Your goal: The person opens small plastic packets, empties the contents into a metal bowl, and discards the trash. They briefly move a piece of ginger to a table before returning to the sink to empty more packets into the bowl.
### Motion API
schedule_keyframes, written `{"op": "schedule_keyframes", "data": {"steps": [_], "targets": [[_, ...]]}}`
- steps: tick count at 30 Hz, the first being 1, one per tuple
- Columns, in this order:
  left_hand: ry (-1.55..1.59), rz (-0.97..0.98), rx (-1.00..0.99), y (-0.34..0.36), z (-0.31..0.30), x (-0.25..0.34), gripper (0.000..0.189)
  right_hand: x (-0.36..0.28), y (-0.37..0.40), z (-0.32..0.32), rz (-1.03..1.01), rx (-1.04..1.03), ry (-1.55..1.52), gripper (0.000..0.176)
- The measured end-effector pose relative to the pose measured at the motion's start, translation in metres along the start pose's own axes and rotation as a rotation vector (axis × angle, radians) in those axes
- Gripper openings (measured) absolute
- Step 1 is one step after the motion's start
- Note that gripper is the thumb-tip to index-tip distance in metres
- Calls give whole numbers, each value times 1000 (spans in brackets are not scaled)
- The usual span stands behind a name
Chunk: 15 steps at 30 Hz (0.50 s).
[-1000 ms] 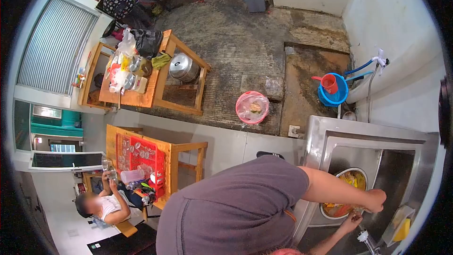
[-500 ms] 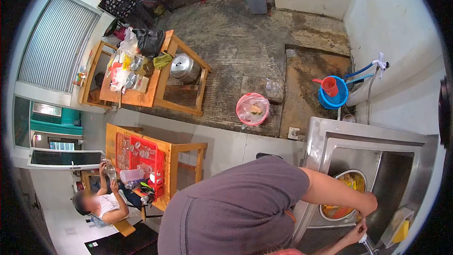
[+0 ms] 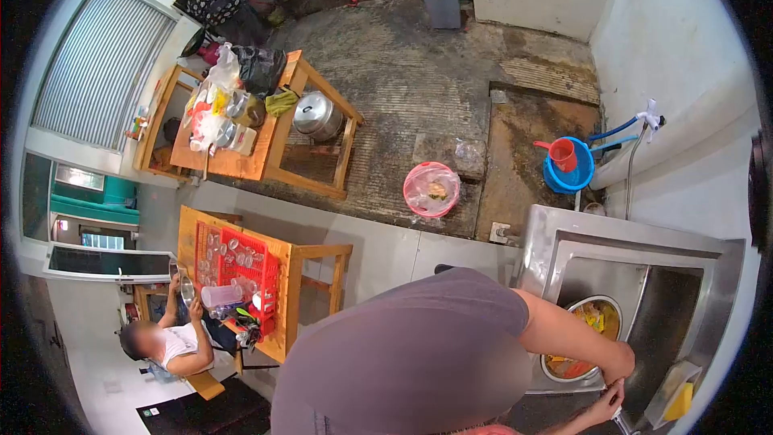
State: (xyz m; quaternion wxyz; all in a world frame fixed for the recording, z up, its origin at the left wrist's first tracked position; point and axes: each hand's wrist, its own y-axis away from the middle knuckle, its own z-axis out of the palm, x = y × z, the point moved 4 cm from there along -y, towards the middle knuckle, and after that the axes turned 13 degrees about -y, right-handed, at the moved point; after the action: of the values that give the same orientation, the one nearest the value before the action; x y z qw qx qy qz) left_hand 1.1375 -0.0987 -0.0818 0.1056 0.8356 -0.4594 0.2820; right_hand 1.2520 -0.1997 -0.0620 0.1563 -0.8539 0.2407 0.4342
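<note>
My left hand is beside a round metal pot in the steel sink. Its fingers are closed and bent downward, partly hidden. My right hand is closed just below it, with the fingertips of both hands meeting. Anything between them is too small to make out. A metal faucet lies right beside my right hand. Inside the pot, yellow and orange pieces sit in cloudy liquid. My left forearm crosses over the pot and hides part of it.
A caddy with a yellow sponge stands at the sink's edge. A blue basin with a red dipper and a pink bin are on the floor. A seated person handles glassware by a red crate.
My left hand has shifted slightly down and left, closer to my right hand. My torso has leaned a little. The seated person's hands have moved slightly.
</note>
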Motion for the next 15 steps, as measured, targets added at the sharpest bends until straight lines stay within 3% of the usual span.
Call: {"op": "schedule_keyframes", "data": {"steps": [3,5,9,15], "targets": [[-40,-27,-12,-3,0,0,29,10,-6,-2,-45,-16,-44,33],[-43,-50,16,-2,2,1,29,29,-13,-2,49,-15,-293,33],[-79,-77,66,1,0,2,29,24,-10,-3,68,-20,-324,34],[-37,-54,21,10,-7,4,31,-31,7,-3,-214,-91,156,31]]}}
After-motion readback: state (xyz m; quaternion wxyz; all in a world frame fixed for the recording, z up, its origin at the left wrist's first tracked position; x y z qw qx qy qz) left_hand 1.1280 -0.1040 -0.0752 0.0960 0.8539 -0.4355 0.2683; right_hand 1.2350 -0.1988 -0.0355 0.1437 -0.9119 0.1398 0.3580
